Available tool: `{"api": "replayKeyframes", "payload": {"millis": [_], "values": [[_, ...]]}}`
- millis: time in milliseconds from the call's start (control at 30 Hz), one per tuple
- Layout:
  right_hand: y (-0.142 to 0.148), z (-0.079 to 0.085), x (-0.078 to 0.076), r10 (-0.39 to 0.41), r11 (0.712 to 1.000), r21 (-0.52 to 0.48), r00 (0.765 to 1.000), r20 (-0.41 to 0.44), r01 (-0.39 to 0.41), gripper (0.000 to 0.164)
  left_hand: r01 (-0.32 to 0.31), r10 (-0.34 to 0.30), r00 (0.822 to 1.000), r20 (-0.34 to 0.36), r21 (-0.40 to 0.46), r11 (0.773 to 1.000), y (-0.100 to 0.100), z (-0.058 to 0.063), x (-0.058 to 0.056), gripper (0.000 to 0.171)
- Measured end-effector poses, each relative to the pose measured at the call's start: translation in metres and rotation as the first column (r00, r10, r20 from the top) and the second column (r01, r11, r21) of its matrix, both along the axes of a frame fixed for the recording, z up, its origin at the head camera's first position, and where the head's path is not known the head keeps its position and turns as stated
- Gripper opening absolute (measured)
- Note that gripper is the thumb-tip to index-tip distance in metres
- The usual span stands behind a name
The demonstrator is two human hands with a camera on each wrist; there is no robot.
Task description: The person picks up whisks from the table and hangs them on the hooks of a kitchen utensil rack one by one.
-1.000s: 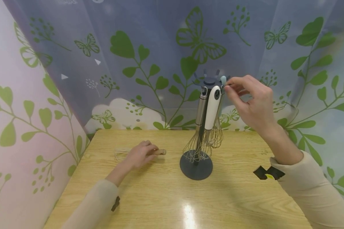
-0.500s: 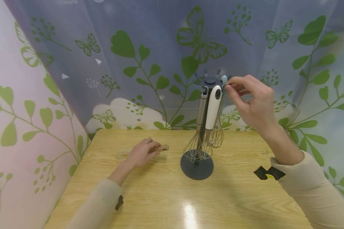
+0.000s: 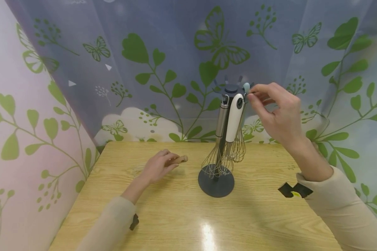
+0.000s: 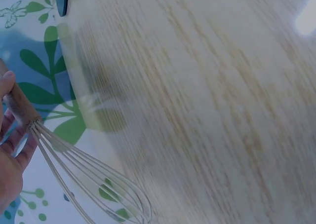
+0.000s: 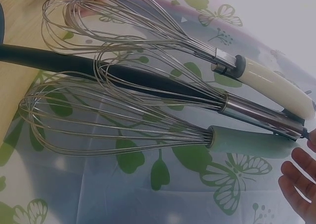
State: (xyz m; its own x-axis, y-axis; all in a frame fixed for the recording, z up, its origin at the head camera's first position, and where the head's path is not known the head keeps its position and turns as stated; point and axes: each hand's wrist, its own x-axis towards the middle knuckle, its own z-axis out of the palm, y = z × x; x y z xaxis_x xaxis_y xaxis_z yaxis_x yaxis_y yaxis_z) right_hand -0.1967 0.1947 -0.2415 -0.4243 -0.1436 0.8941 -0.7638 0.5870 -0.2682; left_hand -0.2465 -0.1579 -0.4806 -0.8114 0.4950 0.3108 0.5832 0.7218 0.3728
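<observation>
My left hand (image 3: 157, 166) grips the wooden handle of a whisk (image 3: 183, 159) just above the table; most of the handle is behind the fingers. Its wire loops (image 4: 94, 169) show in the left wrist view. My right hand (image 3: 278, 113) pinches the tip of a hook at the top of the dark whisk stand (image 3: 216, 186), beside the mint-handled whisk (image 5: 252, 142). From the stand also hang a white-handled whisk (image 3: 234, 122) and a steel-handled whisk (image 3: 221, 120). The pinched tip is largely covered by thumb and forefinger.
The stand's round base rests on the wooden table (image 3: 163, 216). Other hooks (image 3: 239, 79) stick out around its top. A patterned curtain (image 3: 163, 80) rises behind the table, with a printed wall (image 3: 28, 139) at the left.
My left hand has moved slightly right and toward the back, carrying the wooden-handled whisk up off the table. The right hand has stayed at the stand's top.
</observation>
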Motion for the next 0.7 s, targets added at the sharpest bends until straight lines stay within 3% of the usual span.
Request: {"api": "replayKeyframes", "payload": {"millis": [367, 700], "values": [[0.001, 0.000, 0.000, 0.014, 1.000, -0.007, 1.000, -0.002, -0.014, 0.009, 0.029, -0.027, 0.999, -0.028, 0.090, 0.996, 0.012, 0.010, 0.002, 0.030], [0.001, 0.000, -0.001, 0.005, 1.000, -0.002, 1.000, -0.005, -0.005, 0.009, 0.037, -0.039, 0.999, 0.012, 0.146, 0.989, 0.023, 0.018, 0.001, 0.031]]}}
